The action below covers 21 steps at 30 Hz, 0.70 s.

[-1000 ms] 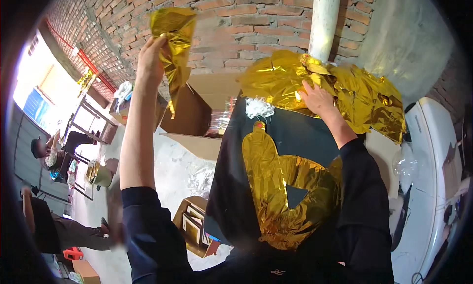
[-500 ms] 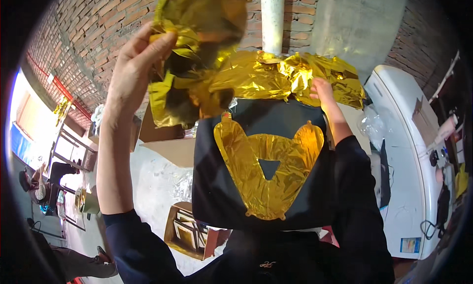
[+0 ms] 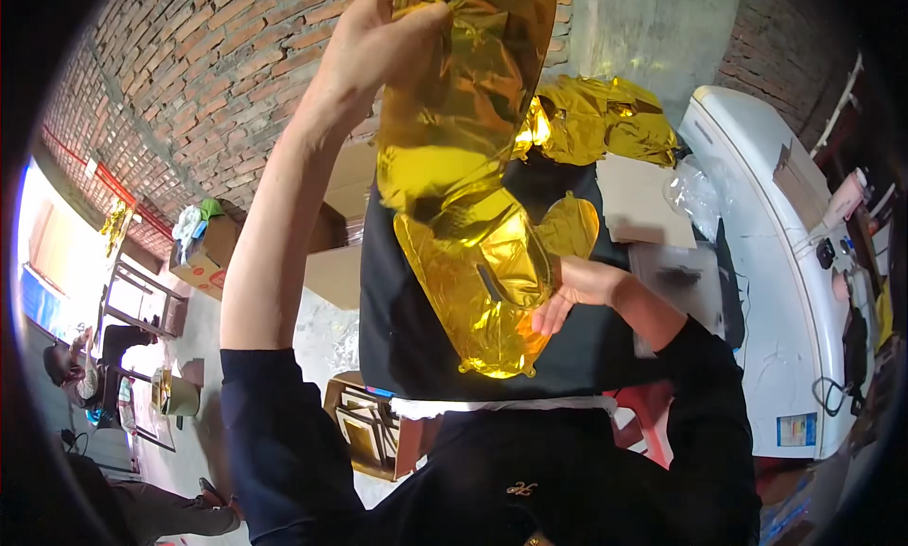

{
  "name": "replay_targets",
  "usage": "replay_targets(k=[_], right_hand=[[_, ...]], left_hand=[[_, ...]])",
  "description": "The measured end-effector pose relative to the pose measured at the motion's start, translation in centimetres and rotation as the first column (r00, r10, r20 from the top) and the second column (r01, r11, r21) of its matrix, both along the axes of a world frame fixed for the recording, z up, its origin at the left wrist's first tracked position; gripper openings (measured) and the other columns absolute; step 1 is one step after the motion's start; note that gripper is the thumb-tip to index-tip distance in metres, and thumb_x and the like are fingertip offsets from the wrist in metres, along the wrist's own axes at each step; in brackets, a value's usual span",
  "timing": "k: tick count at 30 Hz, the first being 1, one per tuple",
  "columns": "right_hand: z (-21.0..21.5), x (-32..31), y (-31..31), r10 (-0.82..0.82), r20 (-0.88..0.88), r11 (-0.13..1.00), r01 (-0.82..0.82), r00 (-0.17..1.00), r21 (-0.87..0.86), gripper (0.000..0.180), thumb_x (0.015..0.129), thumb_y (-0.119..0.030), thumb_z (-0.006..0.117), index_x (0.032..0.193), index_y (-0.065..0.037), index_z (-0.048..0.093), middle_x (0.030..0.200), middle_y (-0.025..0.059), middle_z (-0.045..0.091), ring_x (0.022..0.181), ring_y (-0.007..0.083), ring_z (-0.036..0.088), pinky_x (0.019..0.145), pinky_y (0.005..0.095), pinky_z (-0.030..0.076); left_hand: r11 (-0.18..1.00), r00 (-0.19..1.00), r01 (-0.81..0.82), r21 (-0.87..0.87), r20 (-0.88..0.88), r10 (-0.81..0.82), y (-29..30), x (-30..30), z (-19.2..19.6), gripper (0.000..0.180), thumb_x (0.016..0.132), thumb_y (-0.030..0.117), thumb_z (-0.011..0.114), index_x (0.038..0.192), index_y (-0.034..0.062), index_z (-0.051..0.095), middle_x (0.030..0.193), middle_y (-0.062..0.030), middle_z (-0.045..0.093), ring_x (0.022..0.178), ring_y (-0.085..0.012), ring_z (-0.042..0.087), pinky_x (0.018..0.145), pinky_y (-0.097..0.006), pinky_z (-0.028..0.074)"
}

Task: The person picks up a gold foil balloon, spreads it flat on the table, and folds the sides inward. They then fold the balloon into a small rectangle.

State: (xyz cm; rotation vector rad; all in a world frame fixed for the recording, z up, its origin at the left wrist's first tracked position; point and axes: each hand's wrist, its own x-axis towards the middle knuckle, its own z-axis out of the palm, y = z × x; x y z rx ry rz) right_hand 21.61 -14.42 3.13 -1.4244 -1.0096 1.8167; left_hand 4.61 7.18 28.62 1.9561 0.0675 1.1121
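Note:
My left hand [image 3: 383, 49], raised in front of the brick wall, pinches a deflated gold foil balloon [image 3: 463, 92] near its top. The foil hangs down in a long, creased sheet. My right hand [image 3: 582, 286] holds the lower part of it, its fingers slanting down over the foil; the thumb is mostly hidden. Beneath lies another flat gold foil balloon [image 3: 473, 343], tapering toward me with small tabs at its narrow end. The hanging foil covers much of it. Both rest over a black cloth-covered surface [image 3: 596, 361]. Farther back is a crumpled heap of gold foil [image 3: 605, 125].
A white appliance-like cabinet [image 3: 771, 290] stands at the right, with clear plastic [image 3: 695, 196] beside it. Cardboard boxes [image 3: 331, 276] are at the left, and an open box of frame-like pieces [image 3: 369, 432] sits below. Another person [image 3: 85, 371] is at the far left.
My left hand has moved right with the foil, which now hangs over the flat balloon. My right hand has come from the back heap down to the hanging foil.

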Motion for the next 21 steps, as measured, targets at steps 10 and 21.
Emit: replay_targets(k=[10,21], right_hand=[[-3.1,-6.2,-4.9,0.089,-0.693,0.988,-0.151,0.715,-0.03,0.114,0.096,-0.087,0.011,0.151,0.006,0.048,0.13,0.0323,0.068,0.112,0.0447,0.071,0.098,0.0542,0.056],[0.7,1.7,8.8,-0.34,-0.895,0.713,0.699,0.288,-0.046,0.095,0.101,-0.075,0.039,0.152,0.005,0.037,0.149,0.0344,0.049,0.138,0.0568,0.048,0.113,0.0745,0.038]], left_hand=[[0.967,0.984,0.177,-0.18,0.047,-0.171,0.5,1.5,0.5,0.074,0.1,0.001,0.068,0.164,0.0004,0.032,0.15,-0.0134,0.057,0.127,-0.0189,0.059,0.106,-0.031,0.048],[0.969,0.968,0.234,0.074,-0.107,-0.226,-0.5,0.4,-6.4,0.076,0.101,0.019,0.073,0.165,0.0048,0.034,0.14,-0.0076,0.063,0.12,-0.0135,0.061,0.1,-0.031,0.051]])
